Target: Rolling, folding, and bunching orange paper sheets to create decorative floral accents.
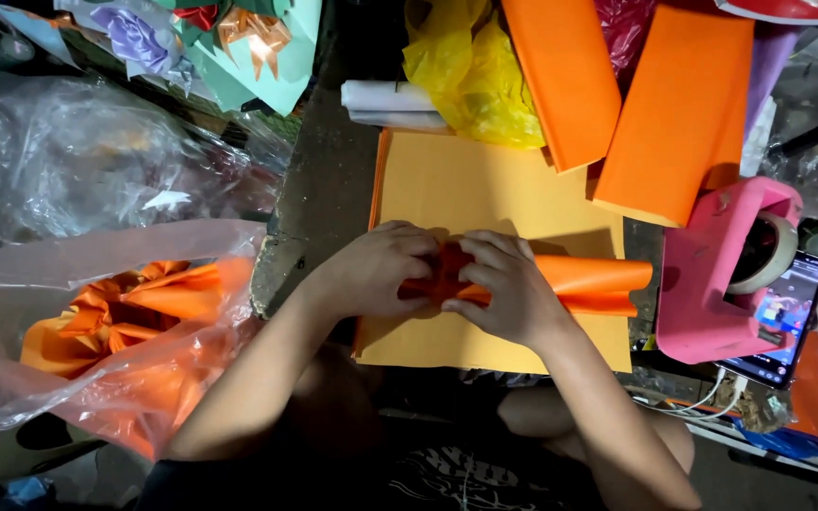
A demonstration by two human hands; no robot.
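My left hand [376, 270] and my right hand [504, 289] meet over a stack of pale orange paper sheets [485, 189]. Both pinch a folded piece of bright orange paper [594, 282]; its gathered, crumpled end sits between my fingers and the smooth part sticks out to the right. Fingers of both hands are curled tight on the fold. My knees show below the sheets.
A clear plastic bag [106, 341] with finished orange paper shapes lies at the left. A pink tape dispenser [726, 274] and a lit phone [788, 317] sit at the right. Orange paper rolls [684, 104], a yellow bag [475, 76] and paper flowers [144, 38] crowd the back.
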